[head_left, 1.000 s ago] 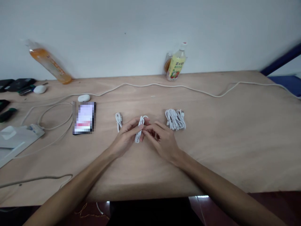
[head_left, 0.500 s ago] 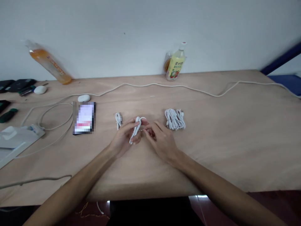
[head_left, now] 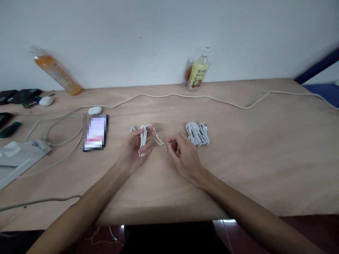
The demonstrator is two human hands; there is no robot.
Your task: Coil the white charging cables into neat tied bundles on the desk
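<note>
My left hand (head_left: 134,150) is closed around a coiled white cable (head_left: 143,137), its loops standing out between the thumb and fingers. A thin white strand (head_left: 158,140) runs from the coil toward my right hand (head_left: 184,155), whose thumb and fingertips pinch its end. Whether that strand is the cable's own end or a tie, I cannot tell. Just behind my left hand lies another small coiled cable (head_left: 132,129), mostly covered by the fingers. Beyond my right hand rests a bunch of coiled white cables (head_left: 197,134) with plugs showing.
A phone (head_left: 95,132) and a white case (head_left: 94,110) lie to the left. Along the back runs a long white cord (head_left: 172,94). An orange drink bottle (head_left: 58,74) and a yellow-labelled bottle (head_left: 198,74) stand by the wall. Loose cable loops lie at left.
My left hand has moved left with the coiled cable, partly covering the small coil behind it. My right hand has shifted slightly right, and the strand between the hands shows longer.
</note>
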